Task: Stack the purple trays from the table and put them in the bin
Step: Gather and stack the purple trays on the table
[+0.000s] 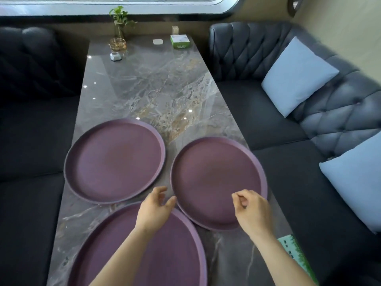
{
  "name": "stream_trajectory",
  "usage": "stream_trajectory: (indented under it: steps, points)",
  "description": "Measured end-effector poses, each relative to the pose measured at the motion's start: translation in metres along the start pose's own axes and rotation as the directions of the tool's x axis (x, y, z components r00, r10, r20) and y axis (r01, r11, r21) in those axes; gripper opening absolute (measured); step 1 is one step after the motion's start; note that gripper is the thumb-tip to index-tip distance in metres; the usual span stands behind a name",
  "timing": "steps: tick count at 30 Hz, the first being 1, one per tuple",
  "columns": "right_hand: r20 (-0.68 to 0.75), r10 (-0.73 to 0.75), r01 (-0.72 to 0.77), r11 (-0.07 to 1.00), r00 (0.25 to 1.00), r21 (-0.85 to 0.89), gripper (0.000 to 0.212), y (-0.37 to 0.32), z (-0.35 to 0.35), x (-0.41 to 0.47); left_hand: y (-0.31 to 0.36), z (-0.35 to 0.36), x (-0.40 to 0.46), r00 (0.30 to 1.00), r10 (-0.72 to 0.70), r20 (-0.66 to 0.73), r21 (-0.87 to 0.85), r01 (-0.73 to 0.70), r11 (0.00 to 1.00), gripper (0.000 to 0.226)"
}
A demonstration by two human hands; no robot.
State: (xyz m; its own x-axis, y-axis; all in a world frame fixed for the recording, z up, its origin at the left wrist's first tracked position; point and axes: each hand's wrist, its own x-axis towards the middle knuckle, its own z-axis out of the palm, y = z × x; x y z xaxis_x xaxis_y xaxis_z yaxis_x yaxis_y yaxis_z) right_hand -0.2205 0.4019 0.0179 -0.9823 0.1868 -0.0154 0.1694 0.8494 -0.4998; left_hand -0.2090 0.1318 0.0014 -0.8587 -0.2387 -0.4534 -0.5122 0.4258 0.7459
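Three round purple trays lie flat on the marble table (152,83): one at the left (114,159), one at the right (214,178) and the nearest one (165,256) at the bottom, cut off by the frame edge. My left hand (153,209) hovers over the far rim of the nearest tray, next to the right tray's near-left rim, fingers curled apart and holding nothing. Above the near part of the right tray is my right hand (252,211), fingers loosely curled and nothing in them. No bin is in view.
Dark tufted sofas flank the table, with two pale blue cushions (296,77) on the right one. At the table's far end stand a plant in a glass vase (119,29), a small white object (115,56) and a green-and-white box (180,41). A green card (296,259) lies at the near right edge.
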Motion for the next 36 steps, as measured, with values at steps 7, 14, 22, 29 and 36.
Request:
stream_trajectory:
  steps: [7, 14, 22, 29, 36]
  points:
    - [0.065, 0.249, -0.249, 0.968, 0.966, -0.011, 0.038, 0.047, -0.009, 0.078, 0.039, 0.031, 0.065, 0.992, -0.113, -0.059, -0.012, 0.112, 0.994, 0.082]
    - [0.164, 0.388, -0.404, 0.911, 0.907, 0.082, 0.074, 0.056, 0.002, 0.107, 0.052, 0.053, 0.084, 0.99, -0.125, -0.063, 0.006, 0.126, 0.992, 0.099]
    - [0.196, 0.456, -0.496, 0.785, 0.868, 0.371, 0.074, 0.049, -0.015, 0.11, 0.063, 0.048, 0.072, 0.992, -0.112, -0.056, -0.241, 0.095, 0.966, 0.101]
    - [-0.036, 0.406, -0.364, 0.851, 0.913, 0.379, 0.059, 0.004, -0.039, 0.072, 0.062, 0.002, 0.031, 0.985, -0.017, -0.169, -0.299, -0.035, 0.954, 0.084]
    - [-0.009, 0.289, -0.268, 0.899, 0.957, 0.346, 0.048, -0.056, -0.012, -0.014, -0.004, -0.077, -0.044, 0.935, -0.084, -0.344, -0.192, 0.017, 0.981, 0.065]
